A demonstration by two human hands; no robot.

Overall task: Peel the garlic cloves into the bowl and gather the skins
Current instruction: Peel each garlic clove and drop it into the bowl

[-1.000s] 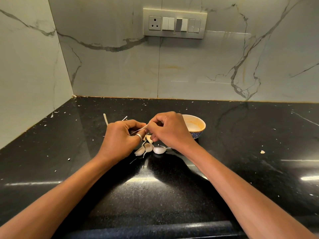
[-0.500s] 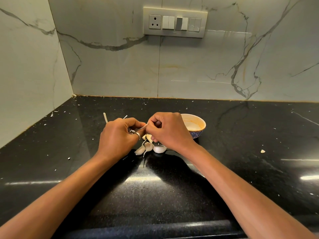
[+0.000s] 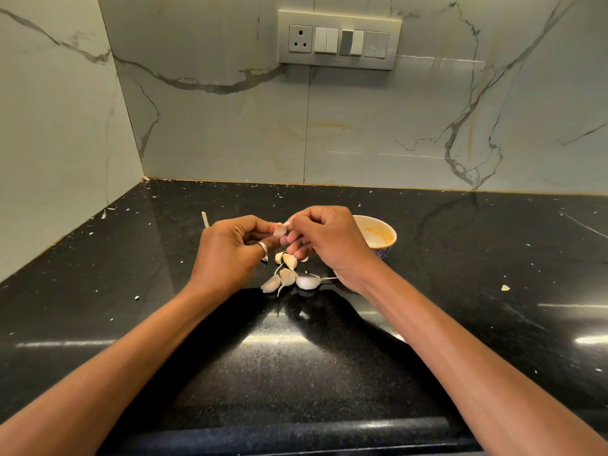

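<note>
The fingers [image 3: 255, 225] of my left hand [image 3: 230, 255] were curled round one clove [image 3: 280, 230], pinching it just above the counter [image 3: 296, 373]. The fingers [image 3: 304, 219] of my right hand [image 3: 329, 245] nipped a pale bit of skin [image 3: 288, 222] at its top, touching the clove. I judged I was mid-peel on this one, its skin only partly off.

Right beneath my hands lay the other cloves [image 3: 287, 277] — about five, close together, all with skins and tails on. The bowl [image 3: 390, 236] stood just behind my right hand, partly hidden by it; the part I could see held no peeled clove, only an orange smear. So I reckoned the job was barely begun.

Nothing was gathered either — a pale strip [image 3: 205, 219] lay beyond my left hand, a flake [image 3: 505, 287] lay well off to the right, and white specks dotted the counter.
</note>
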